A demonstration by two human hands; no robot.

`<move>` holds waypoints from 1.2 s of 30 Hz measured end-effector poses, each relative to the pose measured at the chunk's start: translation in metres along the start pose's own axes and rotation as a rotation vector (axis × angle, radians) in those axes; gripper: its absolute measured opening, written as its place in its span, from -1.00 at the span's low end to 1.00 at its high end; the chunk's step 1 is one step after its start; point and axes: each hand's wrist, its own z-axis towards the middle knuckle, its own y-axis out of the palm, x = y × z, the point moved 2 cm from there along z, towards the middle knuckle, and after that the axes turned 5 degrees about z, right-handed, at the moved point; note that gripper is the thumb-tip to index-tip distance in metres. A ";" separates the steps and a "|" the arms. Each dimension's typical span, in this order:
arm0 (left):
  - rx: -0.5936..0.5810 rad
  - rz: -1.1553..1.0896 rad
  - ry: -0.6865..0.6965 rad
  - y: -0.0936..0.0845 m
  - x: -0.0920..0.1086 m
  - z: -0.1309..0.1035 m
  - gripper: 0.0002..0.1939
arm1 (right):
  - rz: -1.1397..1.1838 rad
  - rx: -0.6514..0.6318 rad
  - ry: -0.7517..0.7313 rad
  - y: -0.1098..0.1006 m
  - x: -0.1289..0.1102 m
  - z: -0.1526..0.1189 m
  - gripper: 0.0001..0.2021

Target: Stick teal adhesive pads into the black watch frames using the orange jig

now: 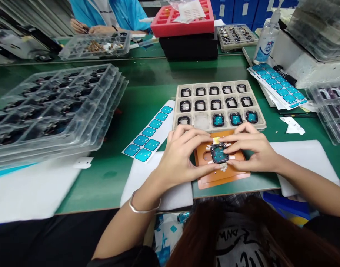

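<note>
"While your left hand (pixel 183 155) and right hand (pixel 250 148) are gathered around the black frame (pixel 212 152), their thumbs and fingers stand parted about it; whether either one is clamped on it, I cannot tell."

"Where do you have that frame, exactly?"

"Over the orange plate (pixel 209 181), near its middle, directly in front of you. Blue-green film (pixel 218 152) shows inside the frame. Your right fingertips reach the frame's right side; your left thumb lies by its near edge."

"And just past your fingers?"

"You have a pale compartment tray (pixel 202 121) there, with black frames in three rows. At the right of the row nearest you, three of them show blue-green film."

"To your left?"

"One sticker sheet (pixel 163 128) lies slantwise, its near end at a white pad (pixel 175 196). Farther out on your left are stacked clear trays (pixel 75 141)."

"To your right?"

"Another white pad (pixel 303 159) lies near your forearm. Beyond it you have a scrap of paper (pixel 293 126), more sticker sheets (pixel 281 85) and a pump bottle (pixel 266 46)."

"Across the worktop (pixel 150 81) from you?"

"A red tray (pixel 183 27) sits on a black box (pixel 189 48). Left of it, a co-worker's hands (pixel 99 29) are behind a clear tray of small parts (pixel 95 53)."
</note>
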 end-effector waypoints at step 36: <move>0.045 -0.099 0.124 0.014 0.007 0.000 -0.33 | 0.234 0.004 0.245 0.007 0.007 -0.007 -0.56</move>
